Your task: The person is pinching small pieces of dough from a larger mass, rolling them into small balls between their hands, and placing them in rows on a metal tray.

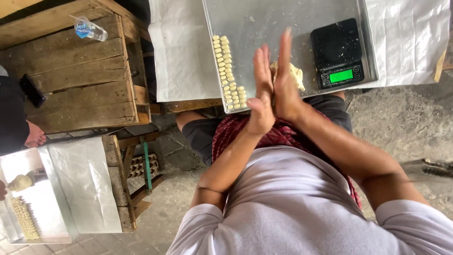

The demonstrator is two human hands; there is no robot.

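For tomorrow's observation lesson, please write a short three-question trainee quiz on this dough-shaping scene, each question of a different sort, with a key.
1. True or false: the left hand and right hand are pressed palm to palm above the metal tray.
2. Multiple choice: the small dough pieces on the tray lie in A) one heap, B) neat rows near its left edge, C) a ring around the scale.
3. Fill in: the black scale has a lit display of ____ colour.

Key: 1 true; 2 B; 3 green. A lump of dough shows just behind the hands; whether they hold a piece between them is hidden.
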